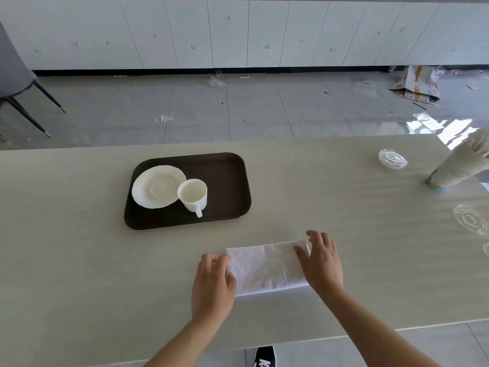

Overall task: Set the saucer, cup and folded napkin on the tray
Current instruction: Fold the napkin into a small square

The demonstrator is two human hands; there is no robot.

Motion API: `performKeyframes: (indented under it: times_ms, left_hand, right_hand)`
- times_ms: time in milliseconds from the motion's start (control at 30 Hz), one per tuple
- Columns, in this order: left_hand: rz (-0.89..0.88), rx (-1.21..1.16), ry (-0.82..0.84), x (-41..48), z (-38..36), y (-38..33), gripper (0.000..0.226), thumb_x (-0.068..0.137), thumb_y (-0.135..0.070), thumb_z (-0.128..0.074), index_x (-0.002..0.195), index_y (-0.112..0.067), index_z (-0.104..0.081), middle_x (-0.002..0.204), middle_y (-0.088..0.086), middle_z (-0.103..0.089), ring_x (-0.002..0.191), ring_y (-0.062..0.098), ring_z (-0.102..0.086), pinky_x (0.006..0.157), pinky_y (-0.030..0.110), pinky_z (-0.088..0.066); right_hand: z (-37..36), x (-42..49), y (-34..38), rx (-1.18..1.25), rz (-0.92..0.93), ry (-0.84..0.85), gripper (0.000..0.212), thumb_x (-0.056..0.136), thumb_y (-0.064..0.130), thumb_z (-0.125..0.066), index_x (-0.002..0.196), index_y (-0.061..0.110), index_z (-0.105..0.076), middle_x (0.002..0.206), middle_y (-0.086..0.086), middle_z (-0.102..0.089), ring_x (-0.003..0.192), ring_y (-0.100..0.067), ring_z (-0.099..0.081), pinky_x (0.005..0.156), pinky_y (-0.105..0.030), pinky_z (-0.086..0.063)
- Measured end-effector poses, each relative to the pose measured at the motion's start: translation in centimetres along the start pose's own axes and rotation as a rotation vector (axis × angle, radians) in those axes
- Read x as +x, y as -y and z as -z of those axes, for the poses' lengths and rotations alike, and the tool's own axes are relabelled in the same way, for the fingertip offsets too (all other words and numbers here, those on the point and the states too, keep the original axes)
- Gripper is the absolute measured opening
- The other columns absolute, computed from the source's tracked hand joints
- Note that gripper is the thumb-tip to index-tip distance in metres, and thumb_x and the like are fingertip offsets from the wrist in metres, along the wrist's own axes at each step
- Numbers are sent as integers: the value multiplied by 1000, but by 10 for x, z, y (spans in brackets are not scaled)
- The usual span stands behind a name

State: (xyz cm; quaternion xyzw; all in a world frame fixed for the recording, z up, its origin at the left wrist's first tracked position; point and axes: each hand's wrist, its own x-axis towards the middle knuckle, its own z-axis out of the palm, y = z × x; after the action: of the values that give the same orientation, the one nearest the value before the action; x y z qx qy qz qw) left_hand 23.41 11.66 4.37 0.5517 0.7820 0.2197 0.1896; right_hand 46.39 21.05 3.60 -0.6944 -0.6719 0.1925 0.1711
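A dark brown tray [227, 178] lies on the pale table. On its left part sits a white saucer [156, 186]. A white cup [192, 195] stands upright on the tray beside the saucer, at its right edge, handle toward me. In front of the tray, on the table, lies a white napkin [266, 268] folded into a rectangle. My left hand [213, 284] rests at the napkin's left edge with fingers curled onto it. My right hand [321, 260] lies on the napkin's right end with fingers spread flat.
A stack of paper cups [460, 168] lies tipped at the table's right end. Clear plastic lids [393, 158] [471, 219] lie near it. The table's near edge runs just below my forearms. A chair [16, 78] stands far left on the floor.
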Motion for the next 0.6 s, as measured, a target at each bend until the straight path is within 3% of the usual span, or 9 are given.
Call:
performKeyframes:
  times_ms: [100,167,233,300,467,600]
  left_hand:
    - [199,-74,61,-3,-3,-11,44,87,-26,-62,127,-12,-52,119,9,-54,108,29,-52,88,37,-45]
    - [431,-192,91,1,-2,-20,49,88,-35,-59,128,-7,-50,120,12,-56,111,32,-53,93,41,-46]
    - [551,-249,117,7,-2,-26,53,87,-40,-58,127,-5,-50,119,13,-59,109,34,-57,91,42,-49]
    - [593,-260,146,11,-2,-31,55,86,-42,-59,126,-5,-50,118,12,-61,106,33,-59,87,41,-51]
    - [697,-342,131,17,-5,-28,60,82,-38,-69,130,-7,-50,117,8,-64,100,30,-61,74,31,-44]
    - [766,-492,130,21,-6,-20,29,80,-31,-72,88,-4,-68,79,7,-67,67,26,-58,62,30,-44]
  right_hand:
    - [-6,-21,0,-169,280,-42,52,95,33,-62,142,15,-49,147,-4,-53,134,-28,-46,106,-45,-47]
    - [-13,-28,-2,-249,343,46,58,102,40,-47,154,19,-33,163,2,-30,151,-23,-25,122,-43,-25]
    - [-21,-29,-7,-290,319,135,63,103,46,-34,159,22,-17,167,7,-7,155,-17,1,125,-39,1]
    - [-25,-29,-13,-305,287,180,65,103,49,-29,159,23,-11,167,9,1,153,-14,12,123,-37,11]
    - [-26,-29,-15,-304,271,193,66,103,50,-30,160,23,-11,168,9,-1,153,-14,13,124,-38,9]
    - [-16,-29,-6,-260,311,159,67,104,51,-28,159,21,-4,166,10,6,153,-15,14,126,-41,5]
